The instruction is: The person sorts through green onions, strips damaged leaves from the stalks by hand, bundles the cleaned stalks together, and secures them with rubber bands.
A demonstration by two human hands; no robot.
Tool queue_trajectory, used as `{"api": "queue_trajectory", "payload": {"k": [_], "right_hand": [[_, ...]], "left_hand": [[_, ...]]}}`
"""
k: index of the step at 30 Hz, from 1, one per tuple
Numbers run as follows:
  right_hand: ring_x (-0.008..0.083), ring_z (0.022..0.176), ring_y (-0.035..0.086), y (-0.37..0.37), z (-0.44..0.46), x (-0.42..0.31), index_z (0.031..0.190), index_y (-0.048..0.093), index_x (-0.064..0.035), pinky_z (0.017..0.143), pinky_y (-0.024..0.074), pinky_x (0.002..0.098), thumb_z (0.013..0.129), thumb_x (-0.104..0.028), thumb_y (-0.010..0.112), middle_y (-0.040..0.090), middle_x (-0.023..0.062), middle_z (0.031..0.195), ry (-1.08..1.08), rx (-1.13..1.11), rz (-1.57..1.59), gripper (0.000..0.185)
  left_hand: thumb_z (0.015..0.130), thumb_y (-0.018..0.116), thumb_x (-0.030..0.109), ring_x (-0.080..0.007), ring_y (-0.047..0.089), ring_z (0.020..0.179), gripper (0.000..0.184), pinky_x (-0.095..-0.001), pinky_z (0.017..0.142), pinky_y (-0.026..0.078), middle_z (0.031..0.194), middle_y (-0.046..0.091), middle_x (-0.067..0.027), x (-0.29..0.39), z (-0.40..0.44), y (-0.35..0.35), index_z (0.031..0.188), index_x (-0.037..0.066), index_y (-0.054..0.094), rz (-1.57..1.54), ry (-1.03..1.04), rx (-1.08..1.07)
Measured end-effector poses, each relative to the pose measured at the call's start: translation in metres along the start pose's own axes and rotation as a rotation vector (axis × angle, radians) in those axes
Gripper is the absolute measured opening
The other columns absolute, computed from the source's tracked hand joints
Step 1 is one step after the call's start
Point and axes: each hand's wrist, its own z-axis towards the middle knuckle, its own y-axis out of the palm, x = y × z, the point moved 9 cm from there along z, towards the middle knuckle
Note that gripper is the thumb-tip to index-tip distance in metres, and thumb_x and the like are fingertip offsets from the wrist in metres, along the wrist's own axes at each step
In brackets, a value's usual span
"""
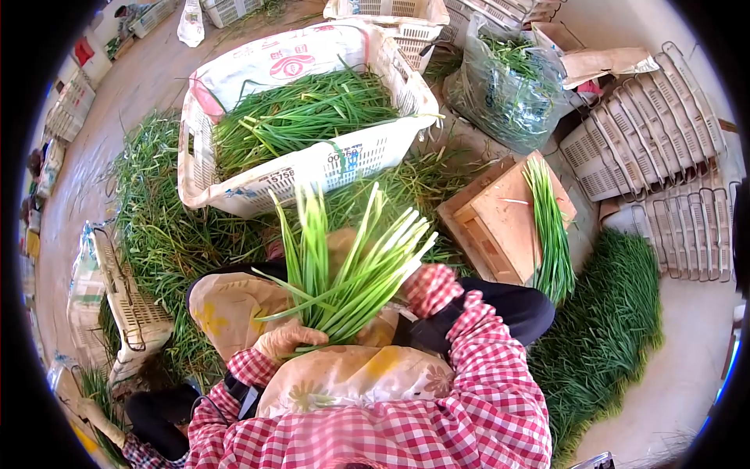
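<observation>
A loose bunch of garlic chives [336,293] fans out over my lap, pale stem ends pointing up and to the right. My left hand [291,338] is closed around its lower, leafy part, with the thumb lying across the leaves. At the right edge of the bunch is my right hand [412,281], close to the pale ends. Its fingers are mostly hidden by stems and the checked cuff, so its grip does not show. Under the bunch lies a stained, flowered apron [351,383] over my crossed legs.
Ahead stands a white crate [305,173] filled with chives. Loose leaves [156,227] litter the floor. To the right are a wooden box [488,211] with a chive bundle [549,227], a large chive pile [598,336], a plastic bag [508,94] and stacked crates [641,141]. Another person's arm [101,422] shows lower left.
</observation>
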Motion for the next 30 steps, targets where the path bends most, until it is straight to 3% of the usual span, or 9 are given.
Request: {"api": "queue_trajectory", "payload": {"k": [3,5,8,11,14,17,21,25,30], "right_hand": [[0.0179,0.085,0.063,-0.069,-0.055,-0.074,0.103,0.065,-0.003,0.074,0.0516,0.0284,0.085,-0.024,0.061,0.066,0.0098,0.092,0.175,0.509,-1.172,0.028],[0.0135,0.066,0.059,-0.095,-0.123,-0.116,0.094,0.065,-0.0025,0.063,0.0487,0.0254,0.093,-0.014,0.049,0.065,0.005,0.081,-0.069,1.076,-0.466,0.02],[0.0107,0.075,0.06,-0.058,-0.143,-0.15,0.103,0.062,-0.0043,0.07,0.0499,0.0231,0.087,-0.025,0.064,0.065,0.003,0.09,-0.339,0.928,-0.383,0.026],[0.0203,0.094,0.057,0.029,-0.112,-0.164,0.114,0.054,-0.0049,0.084,0.0479,0.0328,0.07,-0.044,0.076,0.058,0.0086,0.105,-0.232,0.642,-1.274,0.063],[0.0265,0.082,0.059,0.067,-0.085,-0.14,0.109,0.058,-0.005,0.073,0.0488,0.0368,0.068,-0.06,0.067,0.06,0.0124,0.093,-0.099,0.611,-1.956,0.069],[0.0221,0.06,0.055,0.095,-0.071,-0.12,0.082,0.06,-0.0073,0.056,0.0431,0.0378,0.082,-0.043,0.058,0.052,0.0069,0.065,-0.171,0.348,-2.329,0.036],[0.0221,0.058,0.057,0.081,-0.065,-0.075,0.079,0.056,-0.0061,0.052,0.0433,0.0349,0.08,-0.028,0.06,0.053,0.007,0.062,-0.267,0.001,-2.21,0.023],[0.0196,0.045,0.05,0.075,-0.082,-0.093,0.092,0.054,-0.0036,0.042,0.0422,0.0334,0.077,-0.008,0.057,0.049,0.0044,0.058,-0.37,0.183,-2.185,0.016],[0.0141,0.037,0.042,0.004,-0.127,-0.155,0.092,0.053,-0.0046,0.033,0.0365,0.029,0.084,-0.007,0.055,0.052,0.0044,0.061,-0.618,1.041,-2.06,0.009]], "left_hand": [[0.082,0.066,0.008,-0.0157,0.059,0.101,0.04,-0.0287,0.089,0.047,0.114,0.061,-0.0087,0.0,-0.006,-0.004,0.12,0.001,0.056,0.102,0.011,0.092],[0.081,0.067,0.008,-0.0148,0.06,0.098,0.037,-0.0284,0.087,0.048,0.112,0.062,-0.0084,0.004,-0.013,-0.004,0.117,0.0,0.058,0.11,0.05,0.129],[0.081,0.067,0.007,-0.0149,0.06,0.096,0.035,-0.0289,0.086,0.048,0.112,0.063,-0.0087,-0.003,-0.014,-0.021,0.115,0.0,0.059,0.172,0.08,0.139],[0.079,0.068,0.003,-0.0165,0.059,0.098,0.041,-0.0291,0.085,0.049,0.114,0.061,-0.0103,0.022,-0.032,0.0,0.119,0.001,0.057,0.229,0.208,0.221],[0.079,0.068,0.004,-0.0169,0.059,0.097,0.042,-0.0287,0.084,0.048,0.113,0.061,-0.0104,0.034,-0.036,0.007,0.118,0.002,0.056,0.287,0.291,0.242],[0.078,0.069,0.007,-0.0167,0.058,0.095,0.039,-0.028,0.083,0.048,0.11,0.061,-0.0098,0.037,-0.03,0.01,0.115,0.002,0.056,0.267,0.33,0.223],[0.078,0.069,0.012,-0.0164,0.058,0.092,0.036,-0.027,0.081,0.047,0.106,0.061,-0.0091,0.006,-0.039,-0.005,0.111,0.002,0.057,0.175,0.287,0.242],[0.078,0.07,0.016,-0.016,0.057,0.089,0.034,-0.0261,0.079,0.046,0.102,0.062,-0.0084,-0.046,-0.059,-0.035,0.106,0.001,0.058,0.02,0.224,0.283],[0.078,0.071,0.021,-0.0156,0.056,0.085,0.032,-0.0249,0.076,0.045,0.097,0.062,-0.0076,-0.059,-0.063,-0.048,0.101,0.001,0.059,-0.079,0.253,0.311]]}}
